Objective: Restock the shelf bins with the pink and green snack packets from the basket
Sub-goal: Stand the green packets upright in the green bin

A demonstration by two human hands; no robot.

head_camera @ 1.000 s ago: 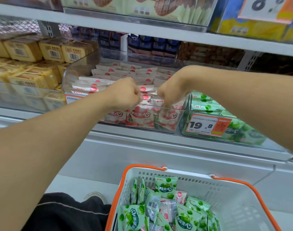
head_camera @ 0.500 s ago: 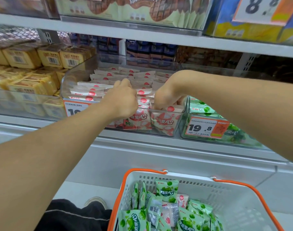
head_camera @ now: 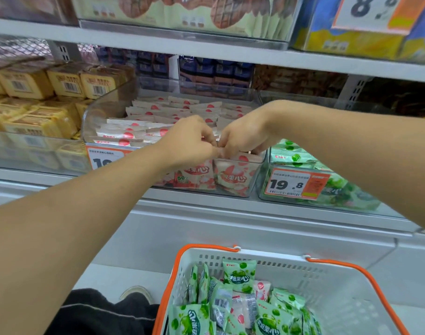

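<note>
Both hands reach over the front right corner of a clear bin [head_camera: 93, 112] filled with rows of pink snack packets [head_camera: 139, 126]. My left hand [head_camera: 189, 141] and my right hand [head_camera: 245, 136] meet there, fingers curled down onto the tops of the front pink packets [head_camera: 233, 175]; the fingertips are hidden, so the exact grip is unclear. To the right stands a clear bin of green packets [head_camera: 293, 155]. Below, a white basket [head_camera: 347, 293] with orange handles holds several green packets [head_camera: 239, 276] and a few pink ones [head_camera: 262, 287].
Yellow boxed snacks [head_camera: 37, 117] fill the bin to the left. Price tags [head_camera: 296, 183] hang on the bin fronts. A shelf [head_camera: 206, 49] with more goods runs close overhead. A white ledge [head_camera: 230, 213] lies between shelf and basket. A dark trouser leg and shoe [head_camera: 134, 294] show at bottom left.
My two hands have drawn together at the front of the pink bin; the left hand moved right toward the right hand. The camera view shifted slightly.
</note>
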